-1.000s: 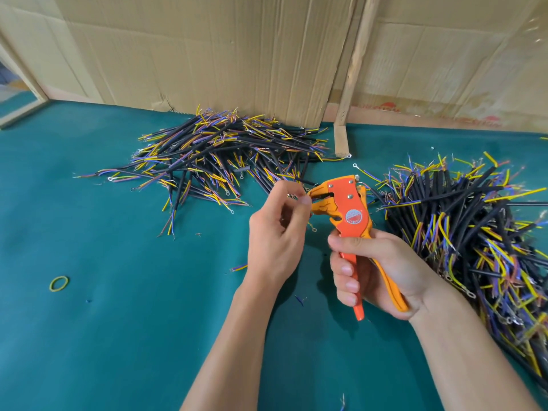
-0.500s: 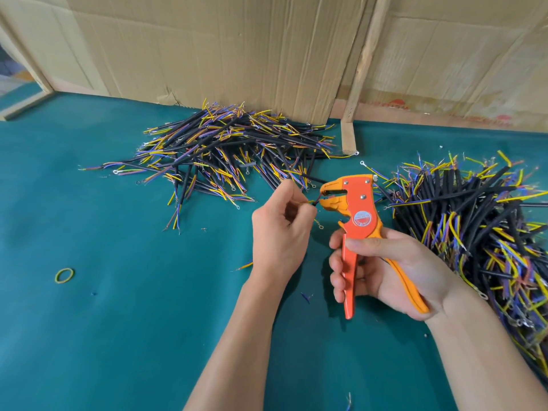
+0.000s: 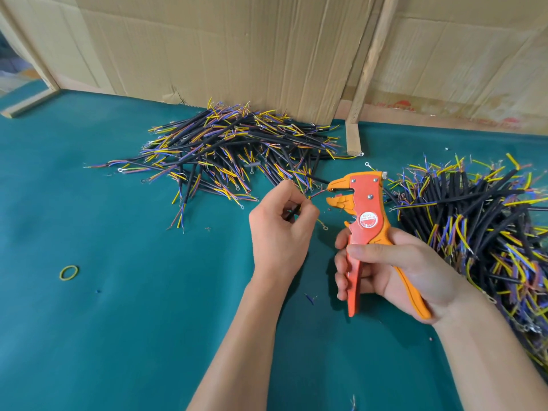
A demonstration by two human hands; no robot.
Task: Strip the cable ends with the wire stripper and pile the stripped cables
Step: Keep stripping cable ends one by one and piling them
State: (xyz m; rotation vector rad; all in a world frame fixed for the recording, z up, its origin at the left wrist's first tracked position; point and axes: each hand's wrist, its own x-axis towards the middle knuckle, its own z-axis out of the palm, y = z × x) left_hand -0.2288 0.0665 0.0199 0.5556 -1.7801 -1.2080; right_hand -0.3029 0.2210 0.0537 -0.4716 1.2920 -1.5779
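My right hand (image 3: 385,271) grips the handles of an orange wire stripper (image 3: 363,215), jaws pointing left. My left hand (image 3: 281,229) pinches a short black cable (image 3: 292,213) whose thin reddish core (image 3: 318,193) reaches to the stripper's jaws. The jaws stand slightly apart around the wire tip. A pile of black cables with yellow, blue and purple cores (image 3: 234,146) lies behind my left hand by the cardboard. A second, denser pile of cables (image 3: 474,226) lies to the right of the stripper.
The green table mat (image 3: 133,321) carries a yellow rubber band (image 3: 69,272) at the left and small insulation scraps (image 3: 310,298) near my wrists. Cardboard sheets (image 3: 237,48) and a wooden strip (image 3: 367,63) stand along the back edge.
The stripper handles have spread wider and its jaws have parted. My left hand has drawn back to the left, so a wire core now spans the gap to the jaws.
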